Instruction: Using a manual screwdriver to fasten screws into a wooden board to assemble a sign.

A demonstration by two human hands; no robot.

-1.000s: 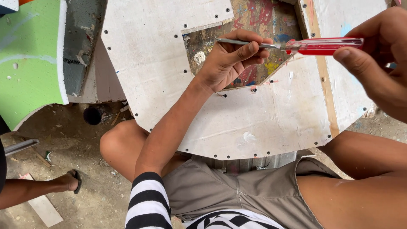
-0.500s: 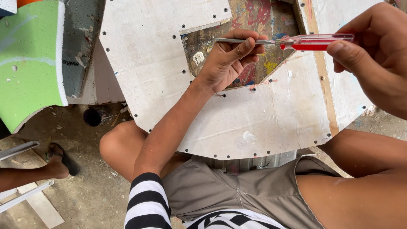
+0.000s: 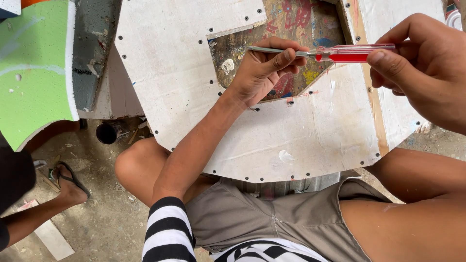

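- Screwdriver (image 3: 330, 52): red, clear-handled, held level above the white panel (image 3: 184, 63) and its paint-stained cut-out.
- Left hand (image 3: 264, 68): fingers pinch the metal shaft near its tip.
- Right hand (image 3: 427, 68): grips the handle end.
- Step in hand, as judged: positioning the tip; seating it calls for a steady downward tilt toward a dark screw (image 3: 289, 102).

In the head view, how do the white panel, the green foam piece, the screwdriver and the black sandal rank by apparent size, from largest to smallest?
1. White panel
2. Green foam piece
3. Screwdriver
4. Black sandal

The last two look close; the screwdriver is nearer the camera, so that order is unsure.
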